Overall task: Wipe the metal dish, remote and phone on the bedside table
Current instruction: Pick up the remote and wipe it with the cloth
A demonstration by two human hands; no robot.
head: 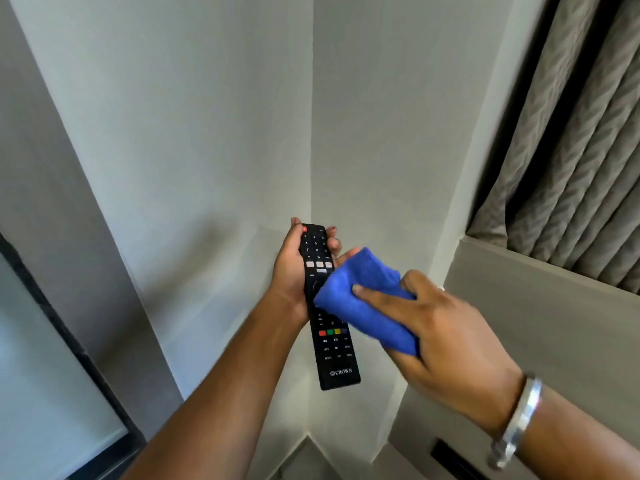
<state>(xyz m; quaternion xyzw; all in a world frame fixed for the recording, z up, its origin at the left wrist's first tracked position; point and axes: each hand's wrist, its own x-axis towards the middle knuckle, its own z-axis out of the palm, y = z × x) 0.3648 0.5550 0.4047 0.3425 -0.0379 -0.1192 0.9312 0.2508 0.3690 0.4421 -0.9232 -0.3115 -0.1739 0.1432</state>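
A long black remote (334,355) with coloured buttons and white lettering near its lower end is held upright in front of a wall corner. My left hand (289,271) grips its upper half, fingers curled around the top. My right hand (446,327) clutches a folded blue cloth (360,299) and presses it against the middle of the remote's button face. The metal dish, the phone and the bedside table are out of view.
Pale walls meet in a corner behind the remote. A grey patterned curtain (571,161) hangs at the upper right above a grey ledge (540,306). A dark-framed panel (62,341) runs down the left. A silver bracelet (516,424) sits on my right wrist.
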